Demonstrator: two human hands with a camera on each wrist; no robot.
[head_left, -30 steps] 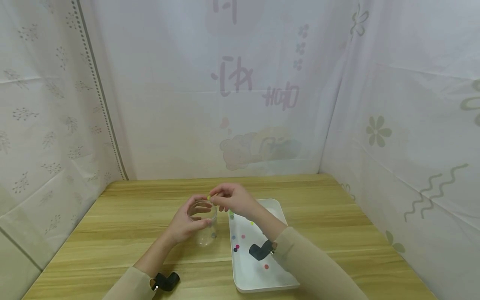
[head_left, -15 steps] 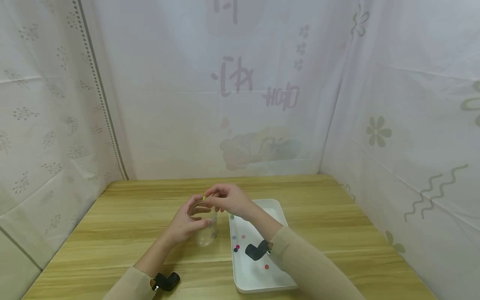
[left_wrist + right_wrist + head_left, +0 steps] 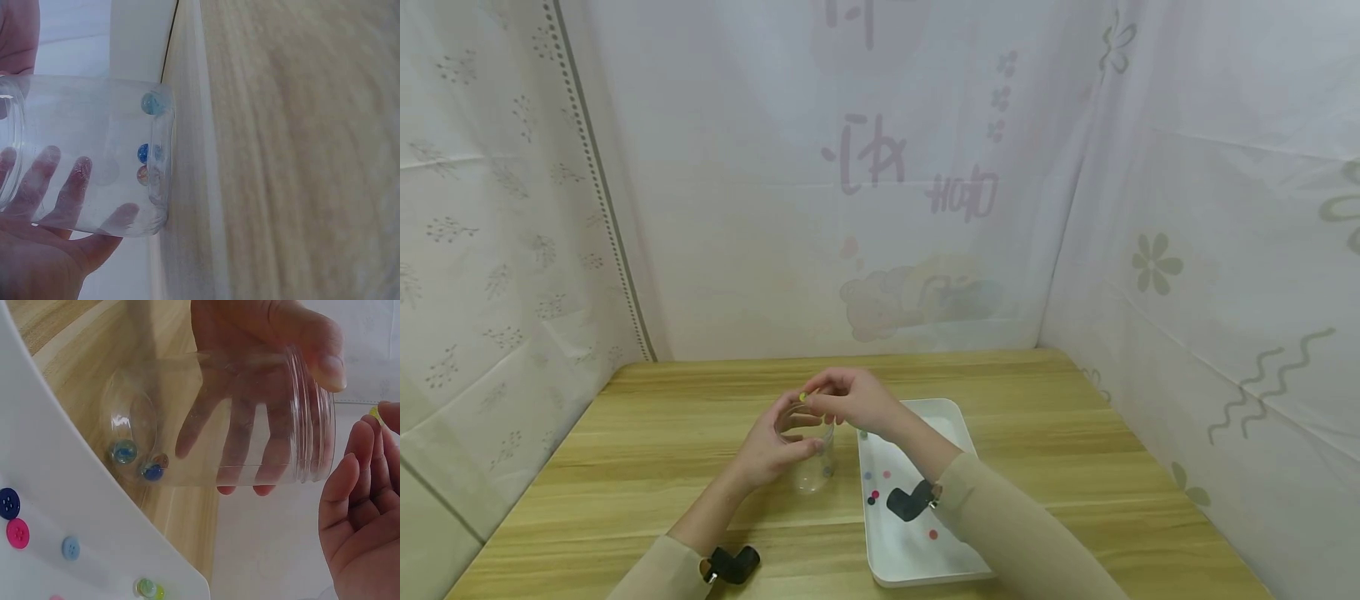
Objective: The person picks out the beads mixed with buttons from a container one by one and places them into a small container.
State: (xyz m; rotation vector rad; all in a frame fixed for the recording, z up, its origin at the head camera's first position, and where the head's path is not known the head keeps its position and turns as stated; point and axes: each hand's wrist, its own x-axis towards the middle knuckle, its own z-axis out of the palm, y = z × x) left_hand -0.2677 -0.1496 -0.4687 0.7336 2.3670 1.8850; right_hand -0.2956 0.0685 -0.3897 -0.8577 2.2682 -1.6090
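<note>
My left hand (image 3: pixel 772 442) grips a clear plastic jar (image 3: pixel 811 477) that stands upright on the table, fingers and thumb around its upper part. Inside, at the bottom, lie a teal marble (image 3: pixel 152 104), a blue marble (image 3: pixel 152 472) and a brownish-orange marble (image 3: pixel 143 175). Above the jar's mouth, my right hand (image 3: pixel 850 398) pinches a small yellow-green round piece (image 3: pixel 802 397) between thumb and fingertips. Little of that piece shows in the right wrist view, so I cannot tell whether it is a button or a marble.
A white tray (image 3: pixel 887 567) lies right of the jar, partly under my right forearm. It holds a dark blue button (image 3: pixel 9 504), a pink button (image 3: pixel 18 533), a light blue button (image 3: pixel 70 548) and a greenish marble (image 3: pixel 147 587). Patterned curtains (image 3: pixel 737 250) enclose the wooden table (image 3: pixel 1037 433).
My right hand has shifted slightly left with the yellow-green piece, from the jar's right rim to over its mouth. The left hand and the jar have stayed in place.
</note>
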